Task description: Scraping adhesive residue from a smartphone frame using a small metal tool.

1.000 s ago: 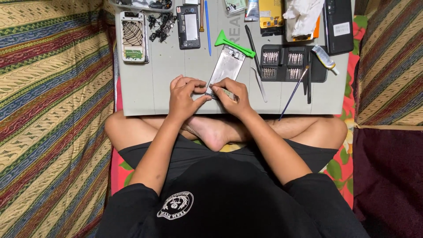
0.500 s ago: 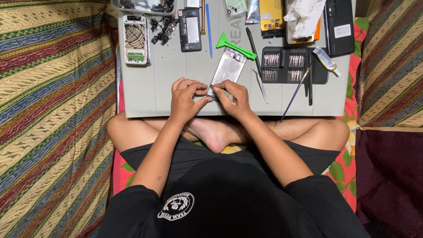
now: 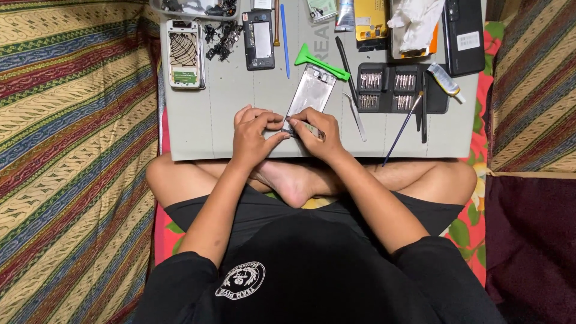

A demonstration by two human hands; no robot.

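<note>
Bare silvery metal was what showed on the phone frame (image 3: 310,93) — a flat, oblong shell with a dull sheen, a small cluster of dark parts near its far end, lying at a slant on the grey work mat (image 3: 198,129). Its near end sat under the person's fingers, just beyond the crossed legs at the mat's front edge. The left hand (image 3: 255,129) was curled over that near corner, fingertips pressed together on the edge. The right hand (image 3: 315,129) met it from the other side, fingers drawn narrow and pinched at the same spot; whether a small tool sat between them I could not tell.

Around the frame lay the rest — a green plastic pry tool (image 3: 318,61) touching its far end, a black tray of screwdriver bits (image 3: 390,89) to the right, metal tweezers (image 3: 355,111) between frame and tray, and a thin blue-handled brush (image 3: 402,129) slanting off the mat's front. Farther back were an opened white phone body (image 3: 184,54), a dark phone back (image 3: 258,39) and a heap of small black parts (image 3: 222,37).
</note>
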